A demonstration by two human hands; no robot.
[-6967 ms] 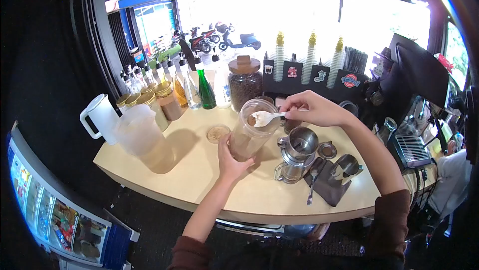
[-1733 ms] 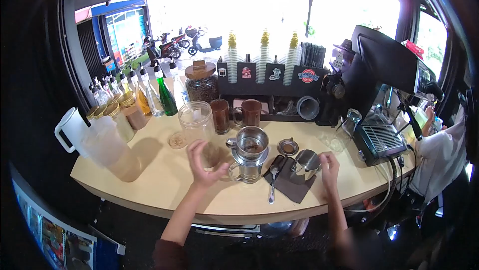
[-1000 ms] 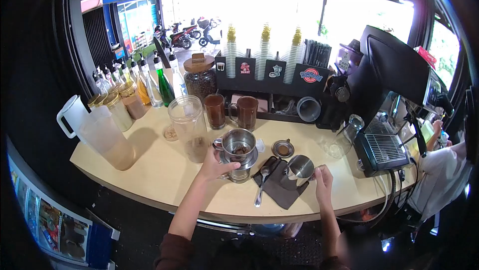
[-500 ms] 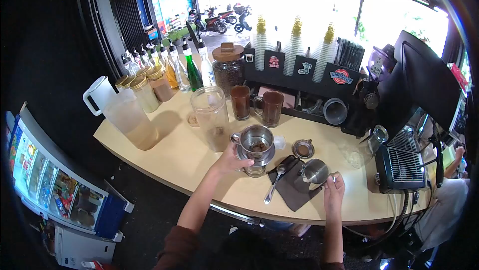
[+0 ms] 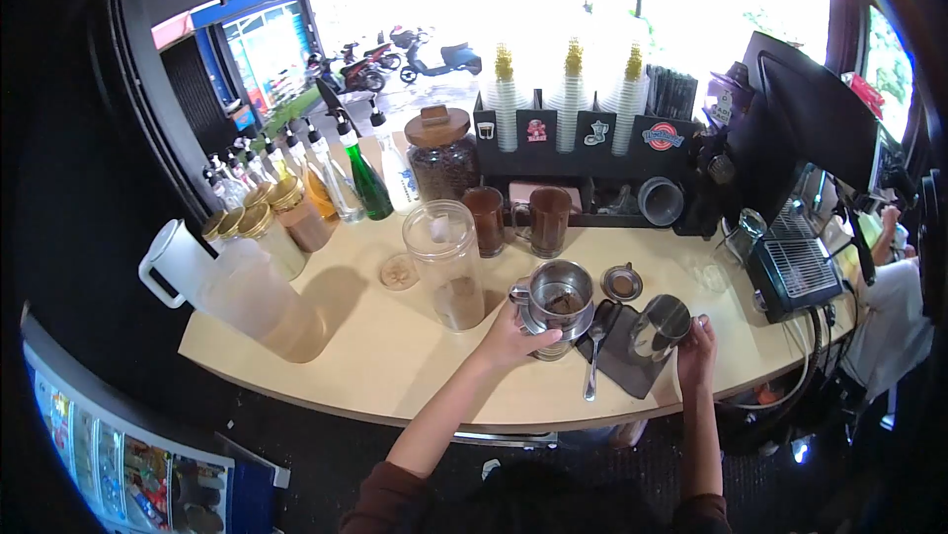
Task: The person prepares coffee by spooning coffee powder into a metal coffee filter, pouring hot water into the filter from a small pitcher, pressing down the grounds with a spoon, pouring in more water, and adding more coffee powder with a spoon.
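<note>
My left hand (image 5: 517, 337) grips the side of a metal drip filter (image 5: 561, 289), which sits on a glass mug and has dark grounds inside. My right hand (image 5: 697, 344) pinches the handle of a small steel pitcher (image 5: 662, 322), standing on the right part of a dark folded cloth (image 5: 622, 376). A metal spoon (image 5: 593, 361) lies on the cloth's left side. Behind the cloth is a small round metal lid (image 5: 622, 282). Left of the filter stands an open clear jar (image 5: 444, 263) with powder at its bottom; its round lid (image 5: 399, 272) lies beside it.
Two brown-filled glass mugs (image 5: 548, 223) stand behind the filter, before a black cup organizer (image 5: 592, 134). Frosted pitchers (image 5: 252, 287), bottles (image 5: 363, 179) and a bean jar (image 5: 443, 159) are at the left and back. An espresso machine (image 5: 795, 263) and a co-worker's white-clothed body (image 5: 884, 317) are right.
The plastic spoon is gone from my right hand, which has taken the steel pitcher's handle. My left hand has moved from the clear jar to the drip filter. The camera view has shifted.
</note>
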